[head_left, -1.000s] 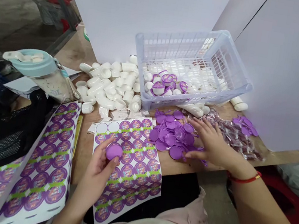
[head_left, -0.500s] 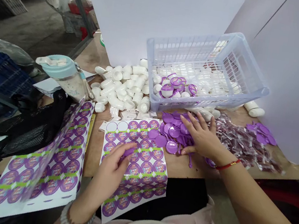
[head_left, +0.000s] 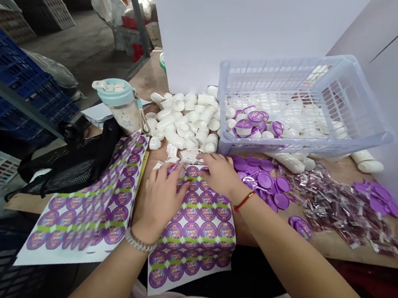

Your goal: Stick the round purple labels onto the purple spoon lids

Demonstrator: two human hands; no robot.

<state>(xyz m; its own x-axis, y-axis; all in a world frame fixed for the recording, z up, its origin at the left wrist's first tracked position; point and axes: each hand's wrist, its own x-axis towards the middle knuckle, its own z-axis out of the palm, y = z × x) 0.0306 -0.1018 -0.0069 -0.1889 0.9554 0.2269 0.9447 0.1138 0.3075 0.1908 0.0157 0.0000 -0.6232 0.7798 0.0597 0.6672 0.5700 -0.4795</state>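
A sheet of round purple stickers [head_left: 207, 216] lies in front of me, its near end drooping over the table edge. Low over its left side is my left hand [head_left: 162, 196], with bent fingers around a purple plastic lid [head_left: 174, 167] that is mostly hidden. My right hand [head_left: 222, 177] reaches across the sheet's top right corner, fingers stretched left and thumb apart from them; nothing shows in it. Small white packets [head_left: 188, 156] lie just beyond its fingertips. To the right of this hand spreads a pile of purple lids [head_left: 265, 180].
Behind the sheet are many small white cups [head_left: 188, 119]. A pale plastic basket [head_left: 307, 145] contains cups and stickered lids. Clear packets with dark contents [head_left: 341, 207] cover the right side. At left are a tumbler [head_left: 124, 107], a black mesh bag [head_left: 78, 170] and more sticker sheets [head_left: 70, 222].
My right hand has left the purple lid pile and moved left to the sheet's top. My left hand has gone forward up the sheet. The whole view has shifted rightward.
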